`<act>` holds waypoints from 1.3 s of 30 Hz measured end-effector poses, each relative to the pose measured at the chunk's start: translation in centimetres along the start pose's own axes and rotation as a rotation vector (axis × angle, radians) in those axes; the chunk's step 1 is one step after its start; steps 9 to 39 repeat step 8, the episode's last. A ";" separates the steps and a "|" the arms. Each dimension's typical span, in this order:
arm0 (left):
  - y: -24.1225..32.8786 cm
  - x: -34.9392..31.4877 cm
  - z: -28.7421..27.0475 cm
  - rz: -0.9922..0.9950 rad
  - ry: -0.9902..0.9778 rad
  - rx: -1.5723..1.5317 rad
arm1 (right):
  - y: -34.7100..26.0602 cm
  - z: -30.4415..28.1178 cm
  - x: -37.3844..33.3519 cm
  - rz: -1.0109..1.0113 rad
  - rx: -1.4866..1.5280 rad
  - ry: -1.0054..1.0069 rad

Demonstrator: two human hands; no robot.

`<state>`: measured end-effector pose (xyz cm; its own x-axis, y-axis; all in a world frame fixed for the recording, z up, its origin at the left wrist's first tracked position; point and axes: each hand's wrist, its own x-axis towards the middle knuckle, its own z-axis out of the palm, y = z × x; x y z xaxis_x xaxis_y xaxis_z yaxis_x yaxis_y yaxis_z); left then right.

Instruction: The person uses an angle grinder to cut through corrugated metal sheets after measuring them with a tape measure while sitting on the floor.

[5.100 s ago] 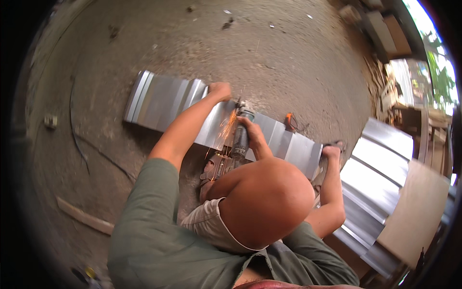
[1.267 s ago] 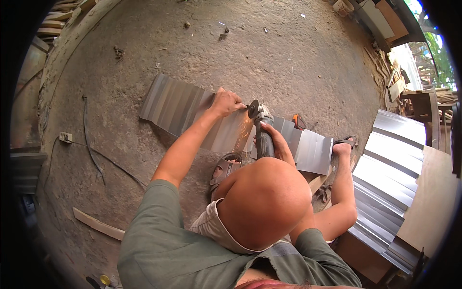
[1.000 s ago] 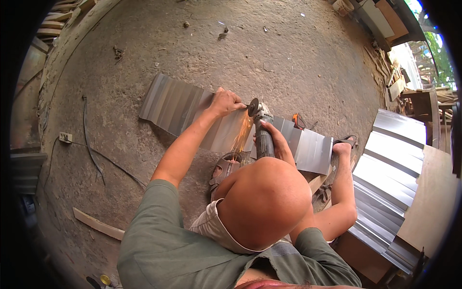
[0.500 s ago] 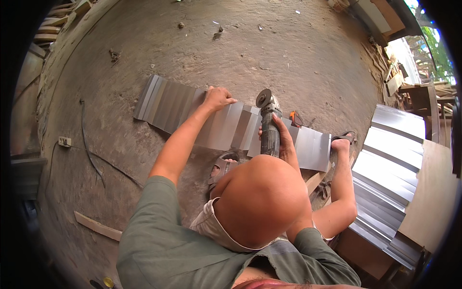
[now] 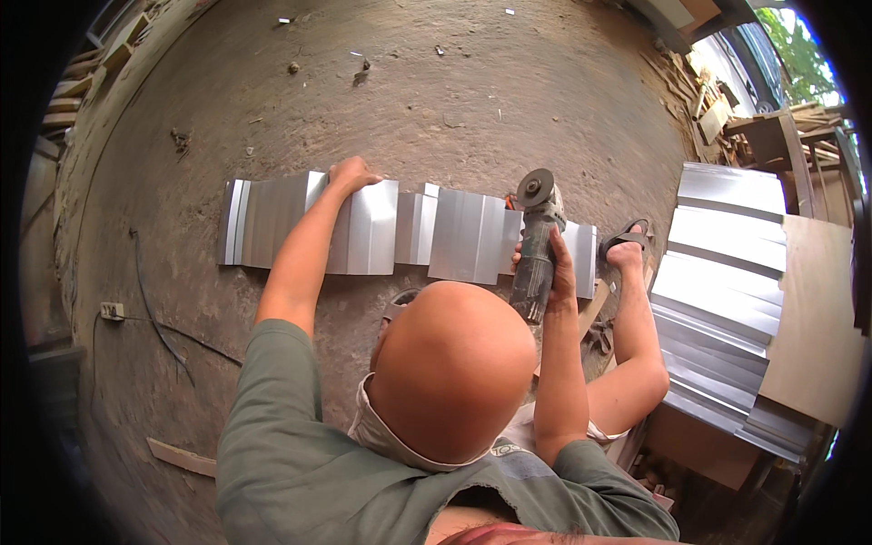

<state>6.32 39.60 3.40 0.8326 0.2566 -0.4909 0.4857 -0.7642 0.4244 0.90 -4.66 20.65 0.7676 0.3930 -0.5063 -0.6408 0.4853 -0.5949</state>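
My left hand is closed on the far edge of a ribbed metal sheet at the left of a row of grey sheet pieces. Gripped in my right hand is an angle grinder, its round disc facing up at the far end. The grinder is over the right part of the row, hiding some of the metal beneath. Beside it lies another ribbed metal piece. Whether the grinder's disc is spinning cannot be made out.
More shiny metal sheets and a pale board are stacked at the right. A small orange object shows behind the row. On the left, a socket box and a dark cable lie on the floor. My sandalled foot is by the row's right end.
The left metal sheet has shifted with my left hand, and the row's pieces look more separate and less slanted. The grinder has moved rightward and nearer in my right hand. The view has shifted too.
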 end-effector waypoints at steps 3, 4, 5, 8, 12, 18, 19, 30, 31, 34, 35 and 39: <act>-0.1 0.0 1.2 -0.016 0.036 0.010 | -0.9 -0.6 -1.3 -0.069 0.007 -0.010; 0.4 -0.2 1.8 -0.012 0.064 0.008 | -1.4 -0.4 -1.8 -0.096 0.016 -0.024; 0.8 -0.4 2.3 -0.008 0.092 0.007 | -1.8 -0.2 -2.3 -0.124 0.034 -0.047; 2.7 -0.4 3.0 0.040 0.103 0.026 | -3.7 0.3 -4.2 -0.191 0.050 -0.059; 2.7 -0.4 3.0 0.040 0.103 0.026 | -3.7 0.3 -4.2 -0.191 0.050 -0.059; 2.7 -0.4 3.0 0.040 0.103 0.026 | -3.7 0.3 -4.2 -0.191 0.050 -0.059; 2.7 -0.4 3.0 0.040 0.103 0.026 | -3.7 0.3 -4.2 -0.191 0.050 -0.059; 2.7 -0.4 3.0 0.040 0.103 0.026 | -3.7 0.3 -4.2 -0.191 0.050 -0.059; 2.7 -0.4 3.0 0.040 0.103 0.026 | -3.7 0.3 -4.2 -0.191 0.050 -0.059; 2.7 -0.4 3.0 0.040 0.103 0.026 | -3.7 0.3 -4.2 -0.191 0.050 -0.059; 2.7 -0.4 3.0 0.040 0.103 0.026 | -3.7 0.3 -4.2 -0.191 0.050 -0.059; 2.7 -0.4 3.0 0.040 0.103 0.026 | -3.7 0.3 -4.2 -0.191 0.050 -0.059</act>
